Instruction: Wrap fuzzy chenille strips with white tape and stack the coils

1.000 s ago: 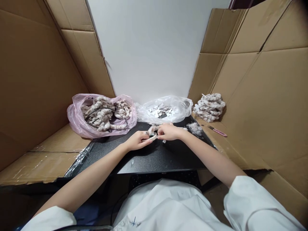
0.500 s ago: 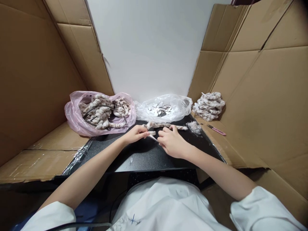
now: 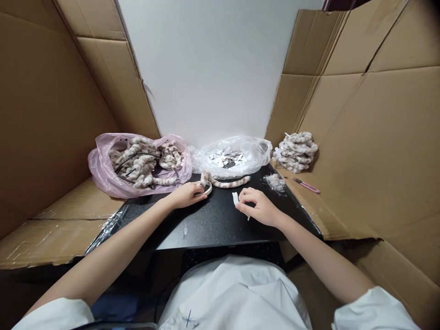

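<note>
A pale, ring-shaped roll of tape [image 3: 208,188] is gripped in the fingers of the person's left hand [image 3: 188,195], above the middle of a black, speckled tabletop [image 3: 206,224]. The right hand [image 3: 257,206], apart from it, pinches a short white strip of tape [image 3: 235,198] between curled fingers. A slim, fluffy cord banded in cream and brown [image 3: 229,184] lies just beyond both hands; its bent left end is right by the left fingers, and whether they touch it cannot be told. To the right sits a loose tuft of pale fluff [image 3: 275,182]. Behind, a translucent pink plastic bag [image 3: 103,176] holds more fluffy cords, and beside it a clear plastic bag [image 3: 259,153] holds small white pieces. At far right, a pink-handled tool [image 3: 308,186] lies on brown cardboard [image 3: 330,222], near a stacked bundle of fluffy cords [image 3: 298,153].
</note>
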